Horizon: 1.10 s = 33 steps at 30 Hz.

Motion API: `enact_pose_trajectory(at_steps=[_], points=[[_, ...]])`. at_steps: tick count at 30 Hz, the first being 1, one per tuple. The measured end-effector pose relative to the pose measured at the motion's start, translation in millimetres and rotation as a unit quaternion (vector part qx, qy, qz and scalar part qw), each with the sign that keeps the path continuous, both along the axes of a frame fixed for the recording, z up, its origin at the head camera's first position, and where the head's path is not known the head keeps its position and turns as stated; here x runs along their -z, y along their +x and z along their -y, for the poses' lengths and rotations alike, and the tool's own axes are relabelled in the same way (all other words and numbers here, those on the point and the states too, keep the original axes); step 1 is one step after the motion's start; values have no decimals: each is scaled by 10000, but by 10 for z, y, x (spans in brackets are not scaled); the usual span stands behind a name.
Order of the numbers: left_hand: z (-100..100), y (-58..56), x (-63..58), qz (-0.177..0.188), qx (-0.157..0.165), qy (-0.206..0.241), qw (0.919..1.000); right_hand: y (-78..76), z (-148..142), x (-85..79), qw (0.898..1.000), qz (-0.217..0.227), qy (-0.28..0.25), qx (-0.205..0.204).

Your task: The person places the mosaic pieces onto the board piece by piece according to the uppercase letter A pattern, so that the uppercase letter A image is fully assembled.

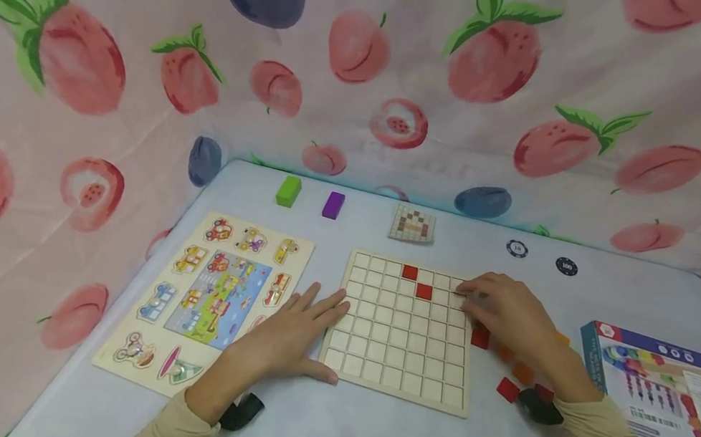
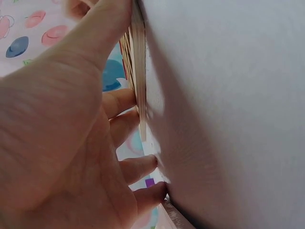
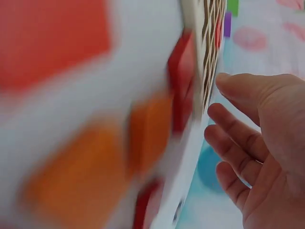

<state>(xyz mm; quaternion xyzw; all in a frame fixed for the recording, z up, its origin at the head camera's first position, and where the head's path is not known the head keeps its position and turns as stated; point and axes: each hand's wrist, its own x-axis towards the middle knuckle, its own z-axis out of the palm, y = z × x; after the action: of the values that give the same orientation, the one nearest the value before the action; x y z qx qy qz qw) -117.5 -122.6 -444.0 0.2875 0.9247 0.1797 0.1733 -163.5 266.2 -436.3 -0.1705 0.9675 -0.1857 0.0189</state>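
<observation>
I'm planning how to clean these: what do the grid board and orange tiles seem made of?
Grid board: probably matte, unpainted wood, from its pale tan colour and bare-looking edge. Orange tiles: perhaps painted wood or plastic; the even colour fits both, and the right wrist view blurs them.

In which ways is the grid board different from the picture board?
The grid board has square cells; the picture board shows colourful vehicles. The grid board looks nearly square; the picture board looks longer. Both are pale and lie flat.
</observation>
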Motion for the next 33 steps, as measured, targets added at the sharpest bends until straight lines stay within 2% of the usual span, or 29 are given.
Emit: enact_pose_trajectory(at_steps=[4,9,15,21,28,33], points=[[-3,-8,-3,-11,22,-13,10000,105,-321,-31,9995,56,67,294],[9,-12,-19,-36,23,-41,10000,199,-546,-22,9998,-60,144,146],[11,-5,-25,2,-13,-4,10000,267,-519,49,9994,288,175,102],[-7,-5,-14,11,-7,-10,10000,295,-494,70,9992,67,375,148],[-13,-11,-27,9,22,-30,10000,278,-486,97,9975,-240,489,-443],[-11,-10,-30,13,35,-34,10000,267,-515,85,9978,-192,565,-273]])
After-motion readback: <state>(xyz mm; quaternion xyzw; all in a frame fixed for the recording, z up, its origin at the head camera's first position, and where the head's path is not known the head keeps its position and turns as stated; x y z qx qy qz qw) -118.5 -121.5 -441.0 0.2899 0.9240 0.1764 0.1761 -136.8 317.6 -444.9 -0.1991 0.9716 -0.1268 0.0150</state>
